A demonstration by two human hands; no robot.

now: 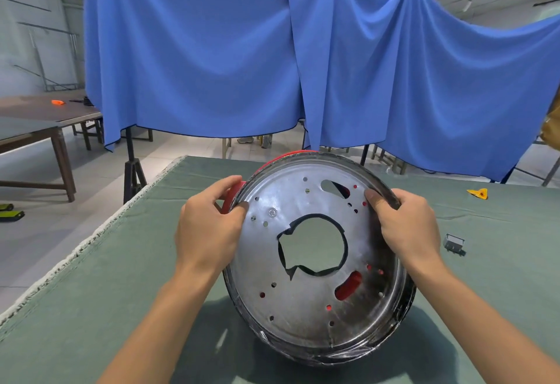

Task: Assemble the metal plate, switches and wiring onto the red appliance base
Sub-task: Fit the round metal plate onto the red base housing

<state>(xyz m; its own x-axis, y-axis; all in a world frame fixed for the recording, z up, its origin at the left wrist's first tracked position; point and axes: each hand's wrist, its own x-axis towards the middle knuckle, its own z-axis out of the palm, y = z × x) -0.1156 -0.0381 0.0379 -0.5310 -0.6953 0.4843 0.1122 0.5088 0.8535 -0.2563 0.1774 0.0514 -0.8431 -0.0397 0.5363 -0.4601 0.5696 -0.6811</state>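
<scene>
A round shiny metal plate (303, 299) with a large ragged middle hole and several small holes sits in the red appliance base (235, 194), which is tilted toward me on the green table. Red shows through the plate's holes and at the far rim. My left hand (209, 229) grips the plate's left edge and the red base there. My right hand (406, 226) grips the dark right rim, thumb on the plate's face. A small metal switch part (453, 244) lies on the cloth to the right, apart from both hands.
The green cloth-covered table (121, 262) has its left edge (91, 238) near my left arm. A yellow object (478, 193) lies at the far right. A blue drape (272, 56) hangs behind the table. Wooden tables (36, 123) stand at far left.
</scene>
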